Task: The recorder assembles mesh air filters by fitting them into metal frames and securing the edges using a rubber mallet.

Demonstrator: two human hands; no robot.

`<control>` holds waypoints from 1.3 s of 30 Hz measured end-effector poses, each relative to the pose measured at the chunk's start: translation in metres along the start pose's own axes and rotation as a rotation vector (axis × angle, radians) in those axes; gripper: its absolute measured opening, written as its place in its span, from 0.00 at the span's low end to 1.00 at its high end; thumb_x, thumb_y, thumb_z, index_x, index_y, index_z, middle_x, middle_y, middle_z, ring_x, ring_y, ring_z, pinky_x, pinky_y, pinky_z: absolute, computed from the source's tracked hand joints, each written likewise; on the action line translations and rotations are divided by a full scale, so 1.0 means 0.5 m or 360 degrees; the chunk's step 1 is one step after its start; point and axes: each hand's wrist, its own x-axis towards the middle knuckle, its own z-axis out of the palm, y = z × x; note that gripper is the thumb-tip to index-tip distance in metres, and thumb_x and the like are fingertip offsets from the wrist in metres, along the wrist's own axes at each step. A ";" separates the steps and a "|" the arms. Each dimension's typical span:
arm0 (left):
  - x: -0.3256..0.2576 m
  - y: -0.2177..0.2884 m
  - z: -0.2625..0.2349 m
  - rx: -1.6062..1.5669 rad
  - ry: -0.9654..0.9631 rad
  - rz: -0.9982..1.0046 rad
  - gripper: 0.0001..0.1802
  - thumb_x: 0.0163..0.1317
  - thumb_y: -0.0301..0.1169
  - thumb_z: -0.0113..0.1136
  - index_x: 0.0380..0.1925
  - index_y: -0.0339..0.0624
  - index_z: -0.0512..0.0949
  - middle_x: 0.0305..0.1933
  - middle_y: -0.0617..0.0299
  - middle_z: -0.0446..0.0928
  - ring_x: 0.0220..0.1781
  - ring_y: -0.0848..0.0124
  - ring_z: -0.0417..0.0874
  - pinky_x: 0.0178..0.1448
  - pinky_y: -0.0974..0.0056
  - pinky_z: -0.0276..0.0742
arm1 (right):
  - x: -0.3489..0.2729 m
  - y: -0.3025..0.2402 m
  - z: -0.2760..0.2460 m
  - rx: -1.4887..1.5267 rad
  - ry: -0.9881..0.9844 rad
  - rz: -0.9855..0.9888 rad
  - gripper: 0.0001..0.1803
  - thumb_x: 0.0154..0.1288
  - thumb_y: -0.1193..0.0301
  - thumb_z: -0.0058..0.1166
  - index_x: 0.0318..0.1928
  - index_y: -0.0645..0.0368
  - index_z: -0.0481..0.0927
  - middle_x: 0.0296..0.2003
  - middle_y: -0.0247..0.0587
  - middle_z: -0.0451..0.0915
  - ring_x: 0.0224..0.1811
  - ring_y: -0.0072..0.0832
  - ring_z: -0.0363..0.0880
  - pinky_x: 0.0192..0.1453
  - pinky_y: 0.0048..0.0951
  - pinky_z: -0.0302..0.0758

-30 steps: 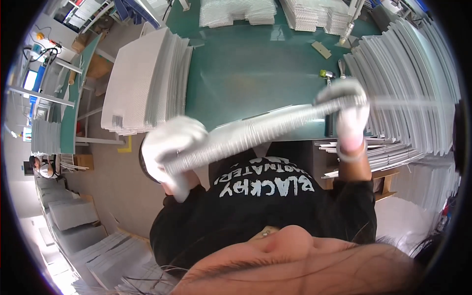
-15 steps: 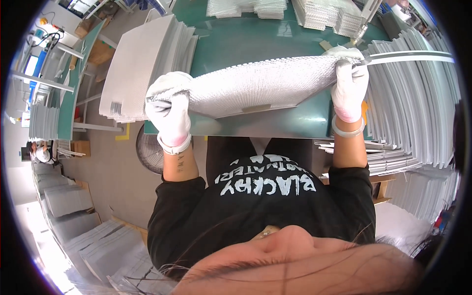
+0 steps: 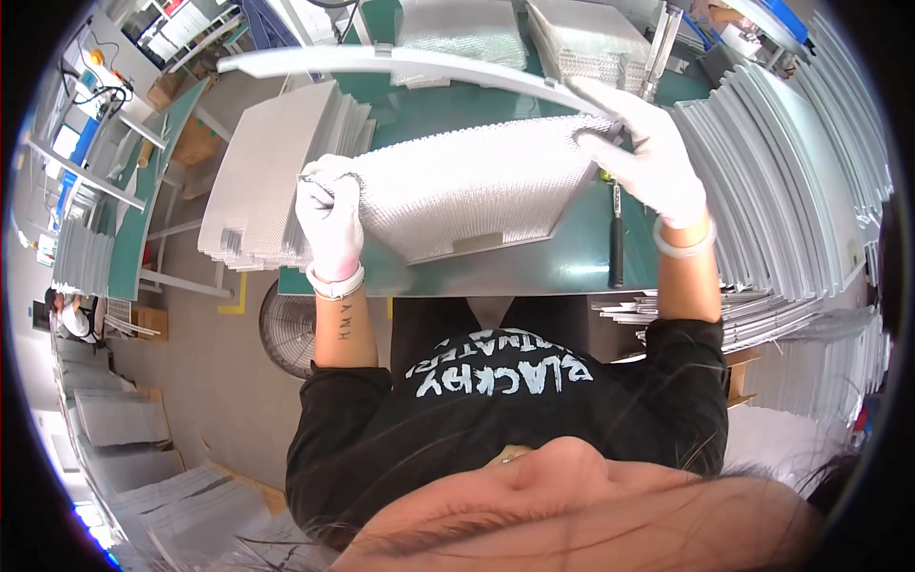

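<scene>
A silvery, finely ridged mesh panel [image 3: 477, 181] is held up, tilted, over the green tabletop [image 3: 534, 275]. My gloved left hand [image 3: 331, 214] is closed on the panel's left end, thumb against the near face. At the far right corner, my gloved right hand [image 3: 658, 162] has its thumb on the panel and its fingers over the end of a long pale strip [image 3: 410, 63]. That strip reaches leftward beyond the panel's far edge. To the right of the panel lies a black-handled tool [image 3: 617, 243], its head partly hidden by the panel and hand.
Stacked mesh panels [image 3: 267, 172] stand at the left of the table, with more piles [image 3: 462, 38] at the far side. Many upright sheets [image 3: 762, 181] crowd the right. A floor fan [image 3: 289, 329] sits below the table's left front, and another person [image 3: 74, 316] is far left.
The pale strip has swung from pointing right to pointing left across the far side. My right hand has shifted left and turned, its fingers reaching over. The black-handled tool has come into view.
</scene>
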 end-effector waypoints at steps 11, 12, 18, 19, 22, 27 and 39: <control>0.001 -0.011 -0.004 -0.0081 -0.0096 -0.0017 0.08 0.59 0.15 0.56 0.37 0.36 0.73 0.42 0.63 0.77 0.40 0.80 0.73 0.47 0.74 0.69 | 0.056 -0.068 -0.099 -0.0347 -0.0662 -0.0344 0.31 0.56 0.81 0.59 0.63 0.56 0.75 0.40 0.49 0.82 0.39 0.40 0.82 0.46 0.32 0.78; 0.002 -0.011 -0.004 -0.0072 -0.0117 0.0014 0.09 0.59 0.15 0.55 0.39 0.36 0.74 0.42 0.63 0.77 0.40 0.80 0.73 0.47 0.74 0.70 | 0.059 -0.077 -0.102 -0.0359 -0.0683 -0.0359 0.33 0.54 0.84 0.58 0.64 0.56 0.74 0.42 0.49 0.82 0.39 0.42 0.82 0.46 0.33 0.77; 0.002 0.005 0.006 -0.0089 -0.0152 -0.0089 0.09 0.60 0.15 0.56 0.40 0.36 0.74 0.42 0.63 0.77 0.41 0.79 0.75 0.50 0.73 0.71 | 0.064 -0.082 -0.098 -0.0532 -0.0658 -0.0495 0.35 0.51 0.85 0.57 0.63 0.54 0.75 0.38 0.47 0.81 0.37 0.43 0.81 0.44 0.36 0.77; -0.001 0.011 0.010 -0.0090 -0.0150 -0.0082 0.09 0.60 0.15 0.56 0.40 0.36 0.74 0.42 0.63 0.77 0.41 0.79 0.75 0.50 0.73 0.71 | 0.068 -0.093 -0.098 -0.0537 -0.0658 -0.0501 0.35 0.51 0.85 0.57 0.63 0.54 0.75 0.38 0.47 0.81 0.37 0.43 0.81 0.44 0.36 0.77; -0.010 0.022 0.019 -0.0169 0.0015 -0.0224 0.10 0.62 0.16 0.56 0.43 0.35 0.75 0.42 0.64 0.77 0.43 0.79 0.75 0.51 0.72 0.71 | 0.076 -0.115 -0.087 -0.1015 -0.0950 -0.0426 0.31 0.56 0.79 0.56 0.62 0.45 0.76 0.34 0.45 0.80 0.37 0.44 0.81 0.43 0.37 0.79; -0.006 0.021 -0.009 -0.0063 -0.0204 -0.0204 0.11 0.62 0.18 0.59 0.45 0.34 0.75 0.43 0.62 0.78 0.39 0.80 0.77 0.45 0.73 0.73 | 0.080 -0.084 -0.066 -0.0787 -0.0734 -0.0551 0.27 0.54 0.78 0.57 0.57 0.51 0.78 0.36 0.44 0.81 0.38 0.42 0.82 0.41 0.37 0.79; 0.035 0.010 -0.016 -0.0214 -0.0254 -0.0392 0.09 0.62 0.17 0.57 0.43 0.33 0.75 0.42 0.62 0.78 0.39 0.81 0.75 0.43 0.75 0.71 | 0.087 -0.144 -0.096 -0.1281 -0.0780 -0.0551 0.27 0.56 0.72 0.59 0.59 0.52 0.76 0.45 0.48 0.81 0.45 0.42 0.83 0.48 0.39 0.79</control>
